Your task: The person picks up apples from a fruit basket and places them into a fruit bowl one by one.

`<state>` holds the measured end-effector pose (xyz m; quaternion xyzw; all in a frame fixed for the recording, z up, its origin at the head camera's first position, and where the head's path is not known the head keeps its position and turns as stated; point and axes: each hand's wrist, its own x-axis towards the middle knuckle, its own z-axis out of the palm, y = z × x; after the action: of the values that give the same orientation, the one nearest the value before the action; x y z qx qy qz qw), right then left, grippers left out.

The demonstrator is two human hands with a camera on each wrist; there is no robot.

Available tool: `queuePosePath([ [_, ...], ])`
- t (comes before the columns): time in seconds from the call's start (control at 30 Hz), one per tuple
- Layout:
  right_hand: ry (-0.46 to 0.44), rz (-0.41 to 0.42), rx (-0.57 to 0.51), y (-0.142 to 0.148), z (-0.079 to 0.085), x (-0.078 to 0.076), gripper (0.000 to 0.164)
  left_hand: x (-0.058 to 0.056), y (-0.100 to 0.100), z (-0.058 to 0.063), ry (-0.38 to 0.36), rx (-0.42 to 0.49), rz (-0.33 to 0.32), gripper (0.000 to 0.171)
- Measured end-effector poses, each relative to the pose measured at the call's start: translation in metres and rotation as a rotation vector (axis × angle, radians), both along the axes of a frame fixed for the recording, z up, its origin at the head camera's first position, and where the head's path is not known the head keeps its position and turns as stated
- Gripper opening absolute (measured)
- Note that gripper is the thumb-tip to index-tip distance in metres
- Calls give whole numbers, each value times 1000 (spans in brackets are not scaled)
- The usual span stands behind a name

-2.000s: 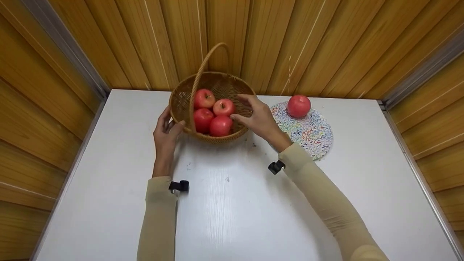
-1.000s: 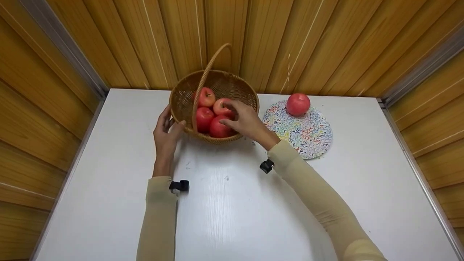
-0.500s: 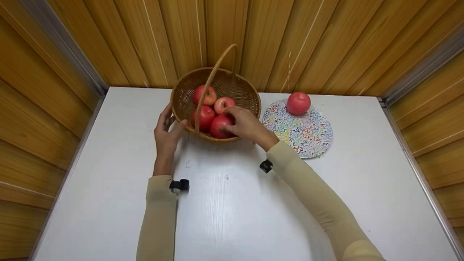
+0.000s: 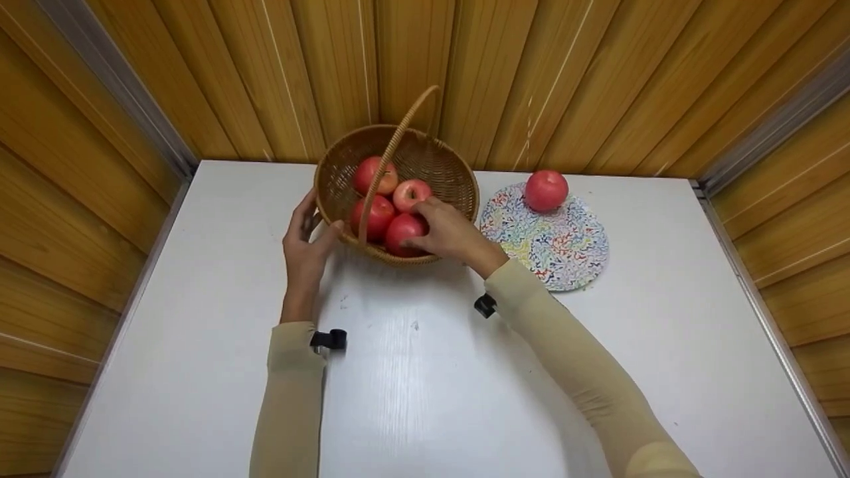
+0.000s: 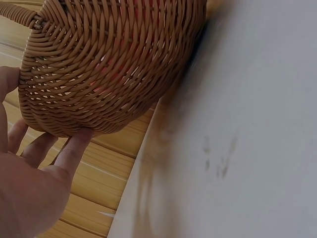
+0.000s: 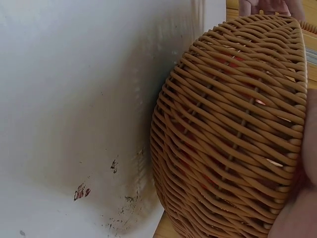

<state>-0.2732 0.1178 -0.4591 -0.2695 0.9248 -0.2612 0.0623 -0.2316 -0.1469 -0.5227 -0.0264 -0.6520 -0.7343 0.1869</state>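
Observation:
A round wicker basket point(image 4: 458, 179) with a tall arched handle point(image 4: 398, 136) holds several red apples. My left hand point(image 4: 307, 252) grips its left side, the thumb at the rim and the fingers spread against the outer weave, as the left wrist view shows. Inside the basket, my right hand point(image 4: 458, 232) has its thumb and fingers around the front right apple point(image 4: 404, 234). Close by lie a paler apple point(image 4: 410, 194), a front left apple point(image 4: 376, 216) and a back apple point(image 4: 372, 174). In the right wrist view the basket wall point(image 6: 233, 124) hides the right fingertips.
To the right of the basket, another red apple point(image 4: 546, 191) sits at the back edge of a round multicoloured mat point(image 4: 564, 245). The white table point(image 4: 412, 385) meets a wood-panelled wall point(image 4: 531, 79) just behind the basket, with panels at both sides too.
My right hand has moved left from the basket's right rim and closed round the front right apple. The basket has turned slightly, its handle top shifting right. My left hand has stayed at the rim.

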Motion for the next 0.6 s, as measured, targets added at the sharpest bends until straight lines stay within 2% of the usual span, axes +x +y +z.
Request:
queuePosePath([
  [0.1, -16, -8, 26, 0, 0, 1, 69, 3, 3, 6, -23, 15, -1, 67],
  [0.3, -24, -10, 71, -1, 1, 1, 74, 16, 7, 27, -58, 31, -12, 66],
  [0.43, -24, -15, 72, -2, 1, 1, 76, 10, 5, 18, -52, 24, -10, 66],
  [0.53, -11, -13, 69, -3, 0, 0, 72, 3, 2, 6, -50, 15, -4, 67],
  [0.6, -2, -8, 61, -2, 0, 0, 69, 1, 1, 3, -51, 0, 0, 67],
])
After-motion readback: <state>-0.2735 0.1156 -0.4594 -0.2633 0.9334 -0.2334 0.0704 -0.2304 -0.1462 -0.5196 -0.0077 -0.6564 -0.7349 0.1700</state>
